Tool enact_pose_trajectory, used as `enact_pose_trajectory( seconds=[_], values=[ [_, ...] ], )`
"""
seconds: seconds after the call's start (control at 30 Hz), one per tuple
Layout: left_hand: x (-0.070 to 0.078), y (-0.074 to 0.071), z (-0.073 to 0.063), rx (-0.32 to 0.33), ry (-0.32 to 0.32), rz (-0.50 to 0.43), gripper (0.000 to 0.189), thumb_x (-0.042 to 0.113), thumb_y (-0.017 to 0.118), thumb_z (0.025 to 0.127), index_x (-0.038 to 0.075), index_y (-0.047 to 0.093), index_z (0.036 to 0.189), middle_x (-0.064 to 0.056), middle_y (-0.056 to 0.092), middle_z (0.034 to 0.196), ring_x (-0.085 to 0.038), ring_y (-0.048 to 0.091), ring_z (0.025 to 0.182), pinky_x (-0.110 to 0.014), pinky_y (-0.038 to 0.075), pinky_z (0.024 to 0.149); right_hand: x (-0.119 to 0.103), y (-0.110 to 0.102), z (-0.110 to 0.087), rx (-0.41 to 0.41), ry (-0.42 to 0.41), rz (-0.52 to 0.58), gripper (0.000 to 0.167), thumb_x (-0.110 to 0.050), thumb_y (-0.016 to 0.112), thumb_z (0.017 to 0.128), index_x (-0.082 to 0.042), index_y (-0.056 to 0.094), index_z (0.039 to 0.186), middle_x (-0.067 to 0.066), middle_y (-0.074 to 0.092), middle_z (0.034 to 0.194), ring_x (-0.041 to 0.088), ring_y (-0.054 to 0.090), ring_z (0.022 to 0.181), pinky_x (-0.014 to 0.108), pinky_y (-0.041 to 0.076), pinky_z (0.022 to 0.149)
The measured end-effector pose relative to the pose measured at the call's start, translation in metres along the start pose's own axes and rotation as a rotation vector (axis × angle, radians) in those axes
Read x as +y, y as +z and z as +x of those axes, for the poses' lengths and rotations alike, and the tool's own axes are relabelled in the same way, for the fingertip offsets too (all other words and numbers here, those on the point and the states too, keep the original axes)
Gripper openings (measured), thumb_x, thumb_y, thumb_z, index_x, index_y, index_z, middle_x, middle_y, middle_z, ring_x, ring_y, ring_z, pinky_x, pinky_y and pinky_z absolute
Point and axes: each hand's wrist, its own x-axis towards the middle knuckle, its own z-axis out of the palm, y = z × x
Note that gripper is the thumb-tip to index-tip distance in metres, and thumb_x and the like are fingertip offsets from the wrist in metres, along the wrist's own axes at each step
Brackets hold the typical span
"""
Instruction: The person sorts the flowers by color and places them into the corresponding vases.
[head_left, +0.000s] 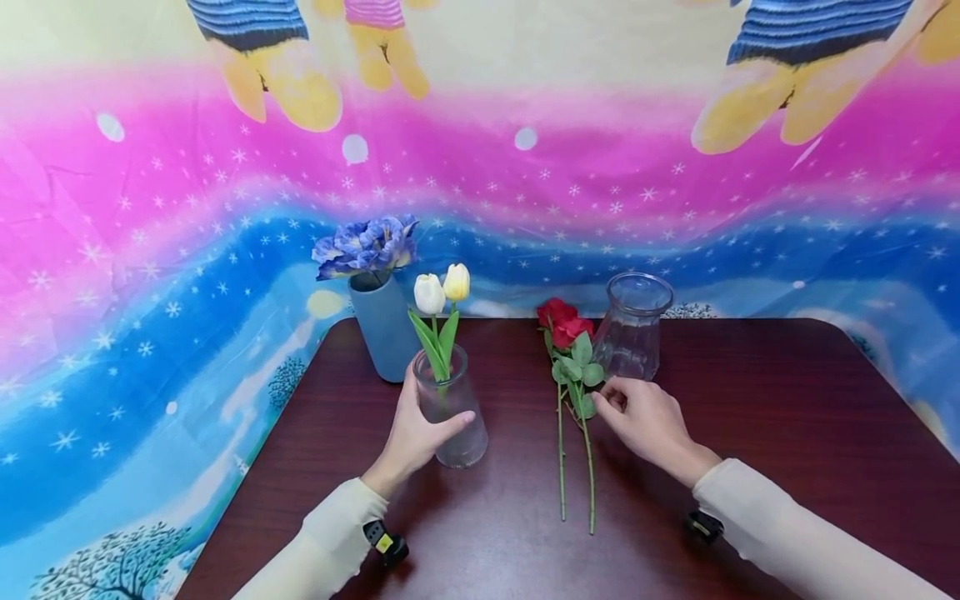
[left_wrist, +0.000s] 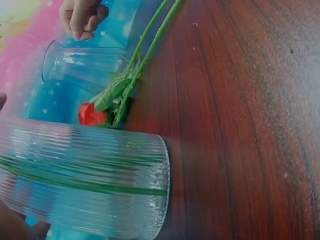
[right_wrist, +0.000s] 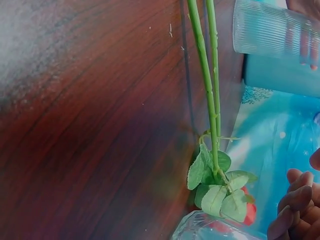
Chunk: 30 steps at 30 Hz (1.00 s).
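Clasping the ribbed clear-glass vase (head_left: 461, 446), the left grip (head_left: 408, 431) likely steadies it, the right grip (head_left: 651, 421) loosely curled and empty rightward of it.

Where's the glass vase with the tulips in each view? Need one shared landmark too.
Head: tulip vase just left of centre, upright, in the left hand.
Left wrist: tulip vase at lower left, sideways in the picture, green stems visible inside.
Right wrist: tulip vase at upper right, sideways, partly cut off.
Shared landmark: rose stems, visible in all three views.
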Motion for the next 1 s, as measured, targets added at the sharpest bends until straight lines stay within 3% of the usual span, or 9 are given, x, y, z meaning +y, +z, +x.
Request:
enact_pose_trajectory(
  seconds=[0.23, 0.57, 0.73, 0.87, 1.0],
  values=[
    [0.001, 0.002, 0.002, 0.027, 0.067, -0.048, 0.093, 0.013, 0.086, 0.078, 0.032, 0.036, 0.154, -0.001, 0.063, 0.139, -0.020, 0.050, 0.139, -0.056, 0.034, 0.118, 0.003, 0.001, -0.003, -0.008, 0.013, -0.010, 0.022, -0.030, 0.068, 0.094, -0.023, 0.063, 0.073, -0.008, 0.047, 0.056, 0.009, 0.043, 0.054, 0.030, 0.034, 0.052],
    [0.009, 0.002, 0.005, 0.018, 0.082, -0.066, 0.090, 0.010, 0.085, 0.078, 0.029, 0.038, 0.153, -0.010, 0.063, 0.139, -0.020, 0.054, 0.136, -0.054, 0.036, 0.116, 0.007, -0.002, -0.005, -0.005, 0.012, -0.008, 0.019, -0.030, 0.067, 0.094, -0.022, 0.067, 0.077, -0.008, 0.049, 0.057, 0.009, 0.045, 0.055, 0.030, 0.034, 0.052],
    [0.016, 0.000, 0.014, 0.025, 0.119, -0.090, 0.088, 0.009, 0.084, 0.079, 0.031, 0.040, 0.151, -0.009, 0.062, 0.138, -0.022, 0.055, 0.135, -0.039, 0.040, 0.115, 0.008, -0.003, -0.005, -0.007, 0.012, -0.015, 0.018, -0.029, 0.067, 0.095, -0.021, 0.067, 0.078, -0.009, 0.048, 0.057, 0.009, 0.045, 0.055, 0.030, 0.034, 0.053],
    [0.019, -0.002, 0.023, 0.026, 0.132, -0.114, 0.090, 0.006, 0.084, 0.078, 0.031, 0.039, 0.152, -0.005, 0.061, 0.138, -0.031, 0.055, 0.135, -0.024, 0.041, 0.111, 0.009, -0.004, -0.005, -0.012, 0.008, -0.025, 0.019, -0.030, 0.066, 0.095, -0.021, 0.066, 0.078, -0.009, 0.046, 0.057, 0.009, 0.044, 0.056, 0.030, 0.033, 0.053],
    [0.021, -0.004, 0.035, 0.020, 0.142, -0.144, 0.089, 0.005, 0.084, 0.078, 0.030, 0.040, 0.151, -0.002, 0.060, 0.140, -0.032, 0.055, 0.134, -0.022, 0.043, 0.109, 0.010, -0.005, -0.004, -0.009, 0.007, -0.029, 0.020, -0.030, 0.066, 0.095, -0.022, 0.065, 0.077, -0.009, 0.045, 0.057, 0.009, 0.042, 0.056, 0.030, 0.032, 0.052]
  ],
)
